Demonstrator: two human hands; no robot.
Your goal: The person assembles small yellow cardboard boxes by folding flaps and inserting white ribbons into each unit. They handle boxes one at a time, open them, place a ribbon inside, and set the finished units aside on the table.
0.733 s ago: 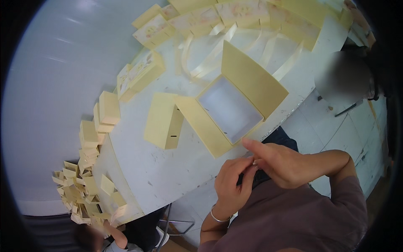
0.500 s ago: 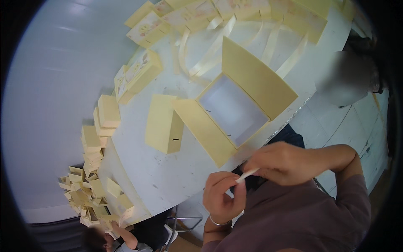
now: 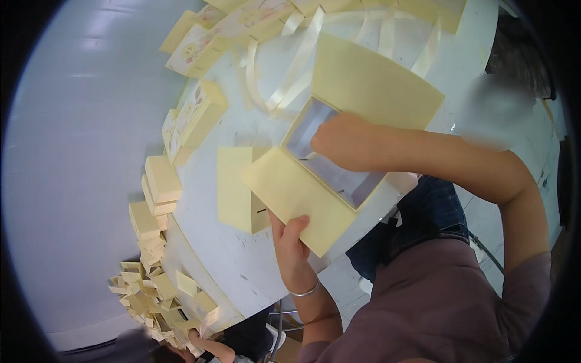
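Note:
A pale yellow gift box (image 3: 284,193) stands open on the table, its white-grey interior showing and its two yellow flaps spread to either side. My left hand (image 3: 292,242) grips the near-left flap, thumb on top and fingers underneath. Inside the box is my right hand (image 3: 342,142), closed, beside a short dark slot in the inner wall. A small pale ribbon end (image 3: 312,155) shows under its fingers, close to that slot. Another slot lies farther along the same wall. The fingertips of my right hand are mostly hidden.
Left of the box stands another yellow box (image 3: 235,187). Flower-printed boxes (image 3: 193,121) and cream ribbons (image 3: 296,78) lie along the far side. Many yellow boxes (image 3: 145,290) pile up at the lower left, where another person's arm (image 3: 212,348) reaches in.
My hands were together in front of the box, pinching a pale strip. My right hand has moved into the box, and my left has taken hold of the flap.

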